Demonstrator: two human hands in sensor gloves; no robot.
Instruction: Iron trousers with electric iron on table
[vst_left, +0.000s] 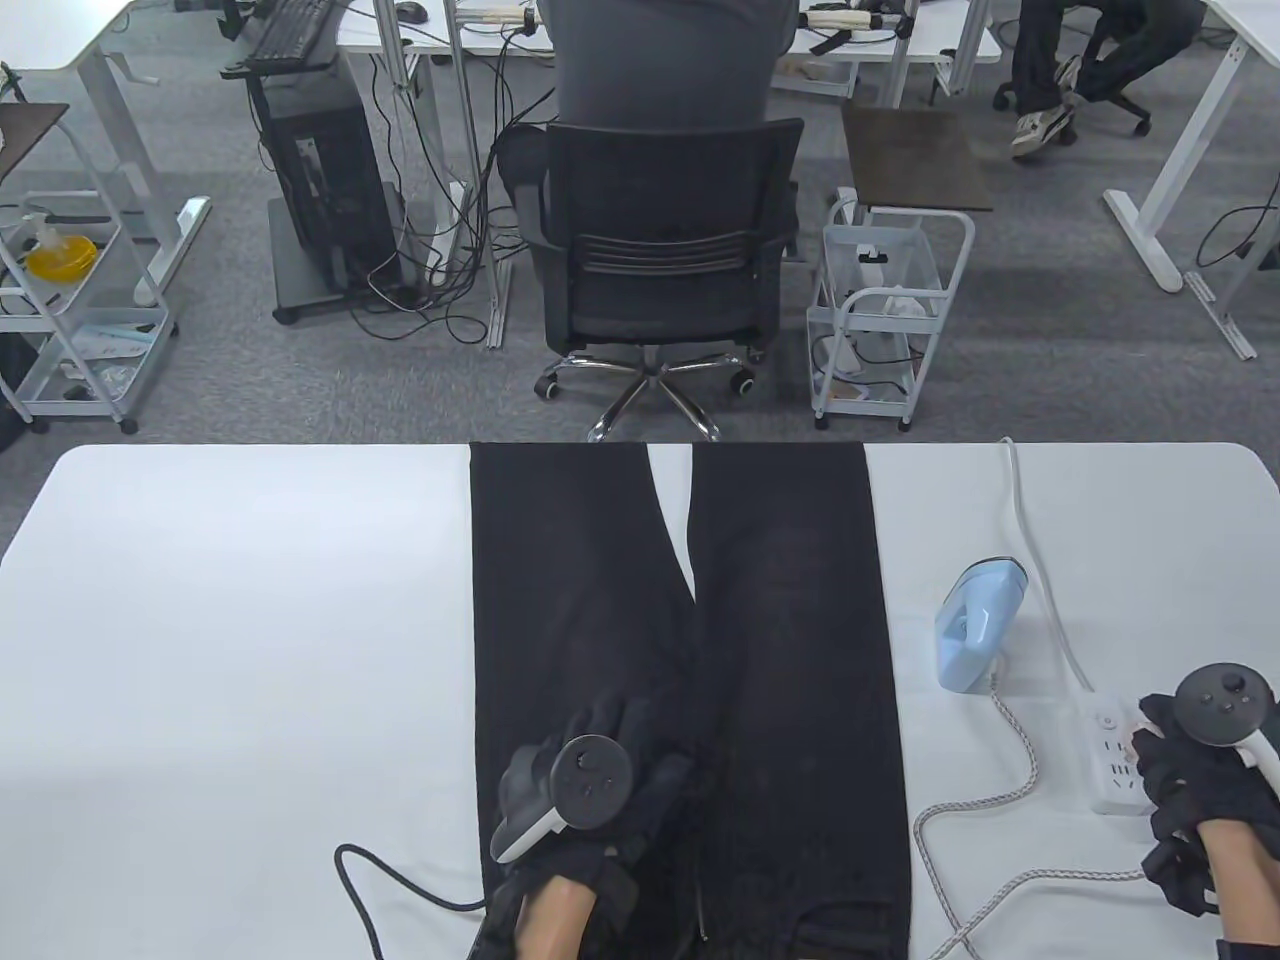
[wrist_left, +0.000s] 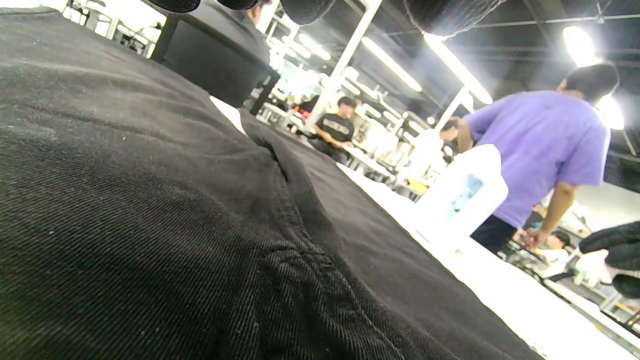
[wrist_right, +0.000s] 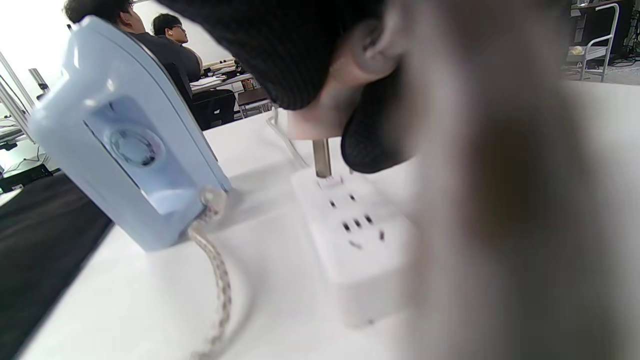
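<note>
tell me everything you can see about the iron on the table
The iron is pale blue, plastic-looking, and stands upright on its heel on the white table, just right of the black trousers without touching them. The right wrist view shows a round dial on its side. A braided, speckled cord leaves its base and loops toward the near edge. No hand touches the iron; the right hand is at the white power strip beside it, holding a plug over a socket.
</note>
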